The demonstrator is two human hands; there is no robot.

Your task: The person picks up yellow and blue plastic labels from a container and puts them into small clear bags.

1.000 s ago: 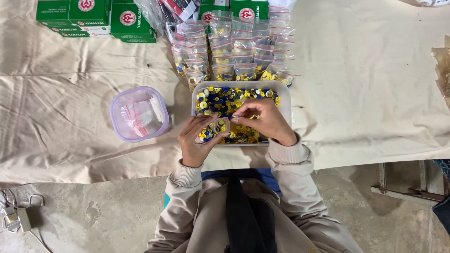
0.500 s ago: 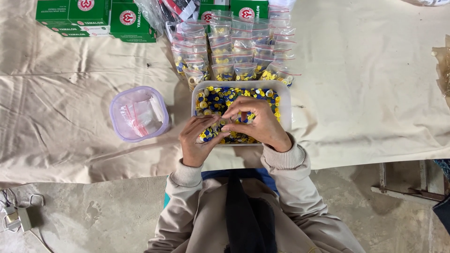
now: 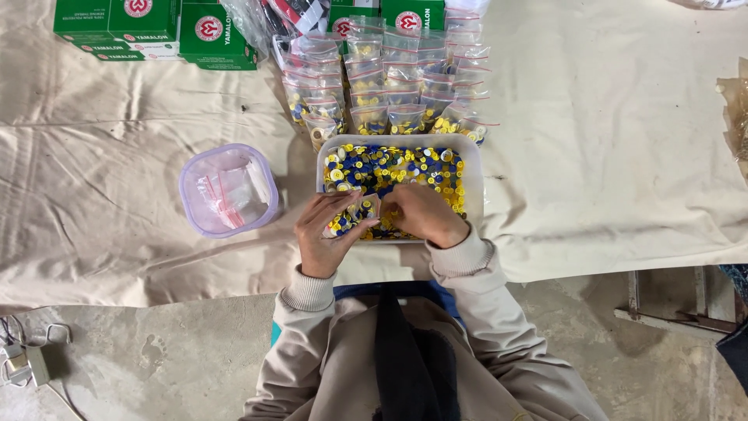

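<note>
Soft even daylight, perhaps slightly blurred.

head view: looking straight down from above the person | facing the cloth-covered counter (image 3: 608,156) | sitting at mid distance | framing both forearms

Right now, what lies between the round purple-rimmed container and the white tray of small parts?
In the head view, only wrinkled beige cloth lies between the round container and the white tray; the left hand sits just below that stretch.
</note>
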